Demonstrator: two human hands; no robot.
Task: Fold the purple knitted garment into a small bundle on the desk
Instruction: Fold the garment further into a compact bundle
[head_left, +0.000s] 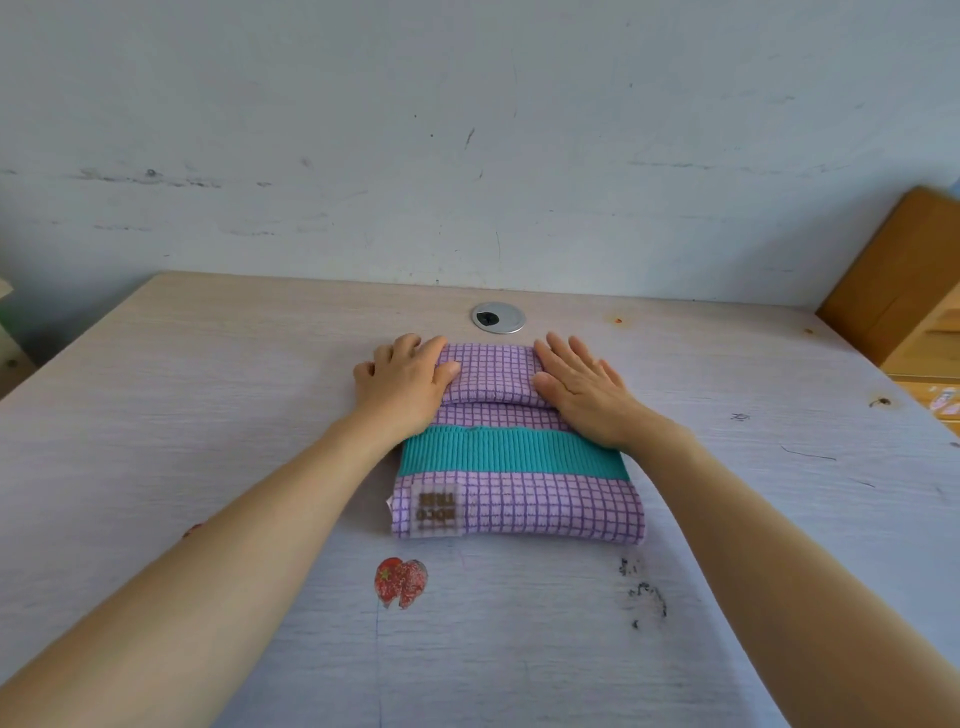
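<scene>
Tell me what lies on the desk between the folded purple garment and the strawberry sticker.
Nothing: in the head view, only bare desk separates the near edge of the purple garment from the strawberry sticker.

Both bare arms reach forward; left hand (402, 382) curled (thumb extended inward), right hand (582, 389) flat, fingers spread.

Two bare forearms, sleeveless, no rings or watch visible.
</scene>
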